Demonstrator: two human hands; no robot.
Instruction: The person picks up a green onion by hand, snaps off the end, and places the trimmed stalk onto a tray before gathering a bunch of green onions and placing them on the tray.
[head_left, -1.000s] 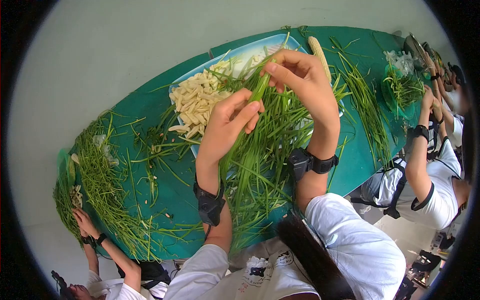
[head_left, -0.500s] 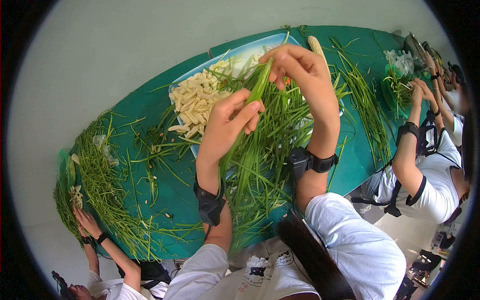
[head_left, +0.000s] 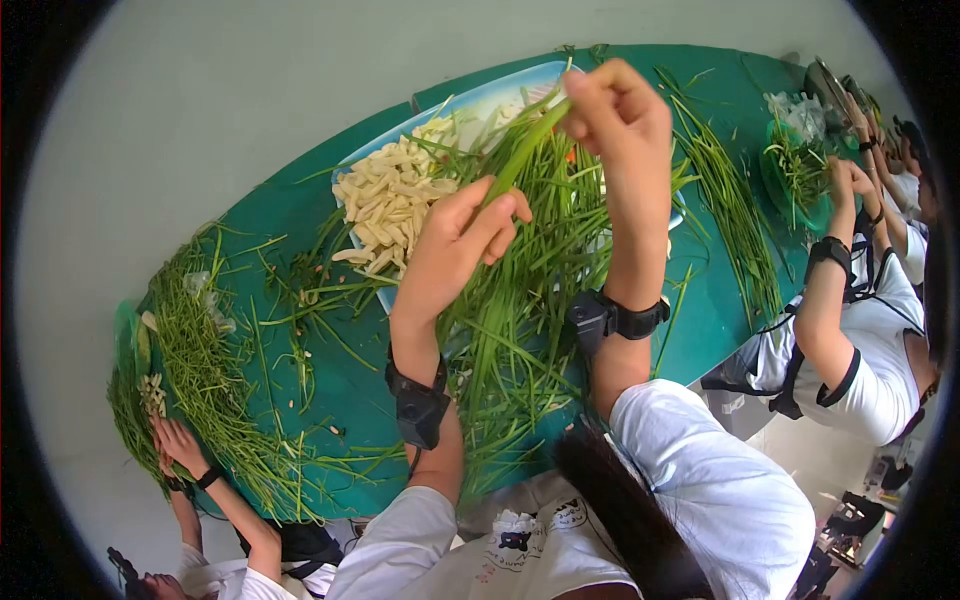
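Long flat green leaves that look like garlic chives (head_left: 527,150) stretch between my two hands above a blue-rimmed white tray (head_left: 535,74). My left hand (head_left: 462,240) is closed on the lower part of the bunch, thumb against the fingers. At the upper end, my right hand (head_left: 622,108) pinches the leaf tips between thumb and fingers. Beneath my hands, a loose heap of cut green stalks (head_left: 550,240) spills over the tray towards my body. Pale peeled garlic cloves (head_left: 385,200) are piled at the tray's left side.
Loose long green stalks (head_left: 735,215) lie right of the tray, and a large heap of thin greens (head_left: 200,350) covers the table's left end. Co-workers' hands (head_left: 178,447) work at far left, others (head_left: 848,180) near a green basket (head_left: 825,215) at right.
My right hand has moved up and slightly right along the chives, drawing their tips away from my left hand. The left hand stays nearly in place.
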